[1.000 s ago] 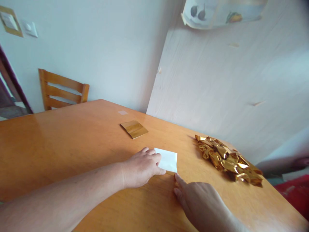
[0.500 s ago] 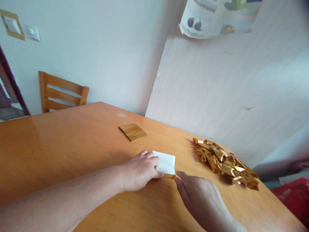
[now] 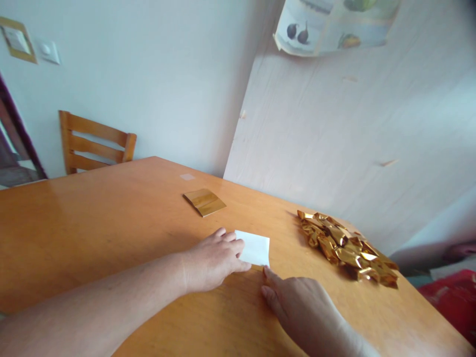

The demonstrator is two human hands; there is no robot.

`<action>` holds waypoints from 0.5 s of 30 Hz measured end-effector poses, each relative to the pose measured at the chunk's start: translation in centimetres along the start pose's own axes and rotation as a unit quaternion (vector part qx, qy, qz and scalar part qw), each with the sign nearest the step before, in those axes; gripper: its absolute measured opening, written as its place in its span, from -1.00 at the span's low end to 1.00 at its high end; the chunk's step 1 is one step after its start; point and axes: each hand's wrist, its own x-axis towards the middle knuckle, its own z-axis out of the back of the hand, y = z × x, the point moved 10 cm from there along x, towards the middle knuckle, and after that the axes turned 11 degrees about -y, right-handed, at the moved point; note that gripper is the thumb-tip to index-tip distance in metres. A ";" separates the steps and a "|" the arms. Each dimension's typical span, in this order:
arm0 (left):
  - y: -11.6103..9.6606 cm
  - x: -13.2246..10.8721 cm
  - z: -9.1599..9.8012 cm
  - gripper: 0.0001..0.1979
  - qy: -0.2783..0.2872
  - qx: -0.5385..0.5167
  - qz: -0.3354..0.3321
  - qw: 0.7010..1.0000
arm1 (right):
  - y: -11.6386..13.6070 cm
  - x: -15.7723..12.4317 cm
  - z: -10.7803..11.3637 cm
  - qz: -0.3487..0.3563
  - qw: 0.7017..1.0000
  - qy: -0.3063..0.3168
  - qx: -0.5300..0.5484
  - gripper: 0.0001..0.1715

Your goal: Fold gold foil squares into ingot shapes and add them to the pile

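Observation:
A small sheet of foil paper [image 3: 256,248] lies white side up on the wooden table. My left hand [image 3: 215,260] rests over its left side, fingers curled on the sheet and thumb along the near edge, holding it down. My right hand [image 3: 303,302] touches the near right corner with its stretched index fingertip. The right thumb sits apart from that finger, lower down, and the other fingers are tucked out of sight. Beyond my left hand lies a flat stack of gold paper squares [image 3: 204,202].
Folded shiny gold paper pieces [image 3: 345,248] are heaped at the table's right side. A wooden chair [image 3: 96,141] stands past the far left edge. The table [image 3: 92,213] meets a pale wall board [image 3: 316,129], with a fruit picture [image 3: 334,29] hung above.
My right index finger has moved left onto the near edge of the paper, and the thumb has dropped away from it. The gold strip along that edge no longer shows. My left hand stays put.

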 end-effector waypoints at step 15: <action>1.5 -1.5 2.0 -0.64 0.041 -0.010 0.038 0.998 | -0.4 0.0 -0.9 -0.014 0.999 0.033 0.034 -0.49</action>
